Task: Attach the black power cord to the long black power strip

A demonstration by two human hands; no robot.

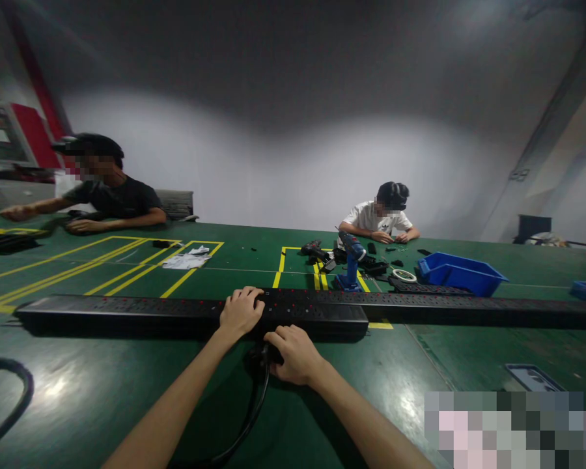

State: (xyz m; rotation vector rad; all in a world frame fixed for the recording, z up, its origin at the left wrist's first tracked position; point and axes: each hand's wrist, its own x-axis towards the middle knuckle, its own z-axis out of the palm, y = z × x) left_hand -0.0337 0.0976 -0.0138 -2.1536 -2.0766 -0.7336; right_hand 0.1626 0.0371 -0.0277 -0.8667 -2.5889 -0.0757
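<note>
A long black power strip (131, 316) with red-marked sockets lies across the green table in front of me. My left hand (241, 312) rests over its top near the middle, fingers bent and gripping it. Just in front of the strip, my right hand (295, 357) is closed round a black plug (273, 354), partly hidden by the fingers. From the plug a black cable (254, 417) runs down toward me. Whether the plug touches the strip I cannot tell.
Behind, a second long black strip (469, 306) extends right. Beyond it stand a blue cordless drill (352, 257), a blue bin (461, 273) and a white tape roll (403, 276). Papers (188, 258) lie back left; a thick cable (27, 384) loops at left. Two people sit opposite.
</note>
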